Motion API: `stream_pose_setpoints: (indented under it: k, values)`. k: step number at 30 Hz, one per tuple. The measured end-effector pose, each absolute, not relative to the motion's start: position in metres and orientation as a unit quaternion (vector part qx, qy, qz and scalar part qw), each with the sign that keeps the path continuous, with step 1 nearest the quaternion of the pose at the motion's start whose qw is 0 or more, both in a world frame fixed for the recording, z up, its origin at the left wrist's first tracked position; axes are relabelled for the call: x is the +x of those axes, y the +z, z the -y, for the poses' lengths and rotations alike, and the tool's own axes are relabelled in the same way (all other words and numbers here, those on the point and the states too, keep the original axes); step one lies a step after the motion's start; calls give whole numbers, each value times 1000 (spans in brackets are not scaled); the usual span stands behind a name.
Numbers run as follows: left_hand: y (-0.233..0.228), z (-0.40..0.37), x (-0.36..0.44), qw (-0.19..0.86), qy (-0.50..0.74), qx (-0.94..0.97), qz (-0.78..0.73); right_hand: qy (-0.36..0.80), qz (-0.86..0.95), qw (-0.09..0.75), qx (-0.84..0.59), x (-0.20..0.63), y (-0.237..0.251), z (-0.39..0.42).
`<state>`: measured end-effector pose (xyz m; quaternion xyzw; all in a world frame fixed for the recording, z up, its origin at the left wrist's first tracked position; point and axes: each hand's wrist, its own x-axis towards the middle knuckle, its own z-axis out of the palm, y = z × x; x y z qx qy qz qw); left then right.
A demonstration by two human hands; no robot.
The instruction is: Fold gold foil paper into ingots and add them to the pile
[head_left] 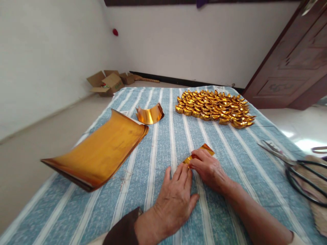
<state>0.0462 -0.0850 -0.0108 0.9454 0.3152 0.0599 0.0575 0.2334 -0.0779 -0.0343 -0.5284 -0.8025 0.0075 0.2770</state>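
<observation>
Both hands are pressed flat on a small strip of shiny gold foil paper point(198, 153) that lies on the blue-and-white striped cloth point(163, 143) covering the desk. The left hand point(173, 199) lies palm down with its fingertips point(184, 167) on the near end of the strip; the right hand point(208, 168) bends over the middle of it, fingers closed down on the foil rather than gripping it from both sides. The two hands touch each other at the fingertips. Only the far corner and the near tip of the strip show, so how many folds it already carries cannot be told; it looks flat and not yet shaped.

Judging from how things lie, a good deal of the work is done: a dense cluster of folded gold paper ingots point(216, 108) sits in rows at the far right of the cloth. Plenty seems left as well, since a thick stack of large gold foil sheets point(99, 149), curled up at its far edge, rests to the left, with one curved cut strip of gold foil point(150, 114) standing just beyond it. Black-handled scissors point(293, 163) lie at the right edge, well apart from the hands
</observation>
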Motion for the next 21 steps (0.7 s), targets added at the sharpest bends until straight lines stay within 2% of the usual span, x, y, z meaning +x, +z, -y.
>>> stream_pose_setpoints:
  k: [10, 21]
  values:
    - [-6, 82, 46, 114, 59, 932, -340, 23, 824, 270, -498, 241, -36, 78]
    - [-8, 83, 45, 125, 74, 931, -335, -59, 857, 252, -445, 239, -38, 94]
